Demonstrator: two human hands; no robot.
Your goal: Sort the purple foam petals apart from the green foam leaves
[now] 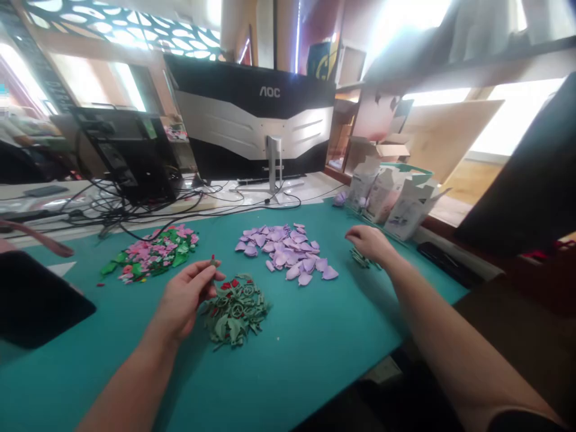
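My left hand (186, 295) hovers over the teal mat (292, 360), its fingers pinched on a small grey-green piece with a red tip (213, 262). Just right of it lies a heap of grey-green leaf and stem parts (234, 307) with a few red bits. My right hand (369, 242) reaches to the mat's right side, fingers curled down over a small cluster of green stems (362, 258); what it grips, if anything, is hidden. A pile of lilac petals (285, 251) lies between the hands, further back.
A heap of pink petals and green leaves (150, 252) sits at the left. White cartons (391, 198) stand at the right rear. A monitor's back (254, 123) and tangled cables (148, 207) fill the desk behind the mat. A black pad (31, 300) lies at far left.
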